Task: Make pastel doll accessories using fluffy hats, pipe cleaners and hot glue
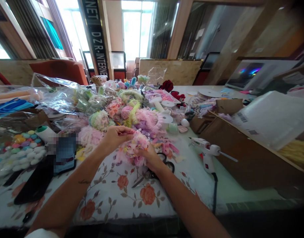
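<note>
A fluffy pink yarn bundle (135, 148), flecked with other colours, is held just above the flowered tablecloth. My right hand (152, 156) grips its right side, thumb laid across the front. At its upper left, my left hand (117, 138) has its fingers pinched together on what looks like pink yarn at the bundle's top edge; the fingertips are partly hidden. Black-handled scissors (168, 165) lie beneath my right wrist, which covers part of them. Behind both hands spreads a heap of pastel yarn (144, 117) with ribbon spools (167, 119) among it.
On the right lie a white glue gun (208, 150) with its cord and a cardboard box (241, 158) with a white package (268, 119) on it. To the left are a phone (65, 155), a black flat object (35, 185) and a bag of pompoms (25, 148).
</note>
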`<act>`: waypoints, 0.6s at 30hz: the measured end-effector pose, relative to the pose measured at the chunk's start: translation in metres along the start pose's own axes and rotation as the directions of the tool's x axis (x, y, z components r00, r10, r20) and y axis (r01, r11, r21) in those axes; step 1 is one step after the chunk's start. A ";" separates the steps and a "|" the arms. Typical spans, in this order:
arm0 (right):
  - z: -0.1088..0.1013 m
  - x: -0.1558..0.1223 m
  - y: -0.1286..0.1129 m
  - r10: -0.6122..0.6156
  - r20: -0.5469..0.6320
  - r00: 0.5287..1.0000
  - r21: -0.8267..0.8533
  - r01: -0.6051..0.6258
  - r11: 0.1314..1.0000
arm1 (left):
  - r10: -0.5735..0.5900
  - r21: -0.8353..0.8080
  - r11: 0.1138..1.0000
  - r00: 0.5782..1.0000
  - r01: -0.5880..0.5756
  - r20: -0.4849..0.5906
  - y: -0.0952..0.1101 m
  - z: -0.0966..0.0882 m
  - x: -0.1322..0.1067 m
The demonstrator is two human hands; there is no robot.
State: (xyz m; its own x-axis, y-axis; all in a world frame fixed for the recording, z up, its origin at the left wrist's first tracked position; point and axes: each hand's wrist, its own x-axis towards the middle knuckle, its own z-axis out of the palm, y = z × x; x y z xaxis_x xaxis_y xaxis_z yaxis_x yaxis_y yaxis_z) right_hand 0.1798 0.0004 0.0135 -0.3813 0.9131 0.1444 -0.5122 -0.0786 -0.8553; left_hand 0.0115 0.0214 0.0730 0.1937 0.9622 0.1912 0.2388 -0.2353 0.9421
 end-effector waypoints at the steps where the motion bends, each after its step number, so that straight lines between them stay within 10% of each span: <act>1: 0.000 0.000 0.001 0.001 -0.005 1.000 0.015 -0.001 1.000 | 0.002 -0.024 1.000 1.000 -0.002 -0.001 0.001 -0.001 0.000; 10: -0.022 0.010 -0.008 -0.103 -0.337 0.936 0.166 0.167 0.972 | -0.157 -0.346 0.933 0.978 0.101 -0.140 -0.009 -0.019 0.014; 18: -0.040 0.014 -0.018 -0.157 -0.429 0.890 0.165 0.248 0.955 | -0.191 -0.273 0.940 0.979 0.202 0.067 -0.024 -0.008 0.016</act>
State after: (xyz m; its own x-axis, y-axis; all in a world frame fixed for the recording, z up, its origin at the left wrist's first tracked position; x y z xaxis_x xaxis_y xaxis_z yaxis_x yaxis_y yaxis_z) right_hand 0.2146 0.0309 0.0111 0.0708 0.9963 0.0490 -0.7106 0.0849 -0.6985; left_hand 0.0011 0.0434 0.0555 0.2083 0.9780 -0.0113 0.0040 0.0107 0.9999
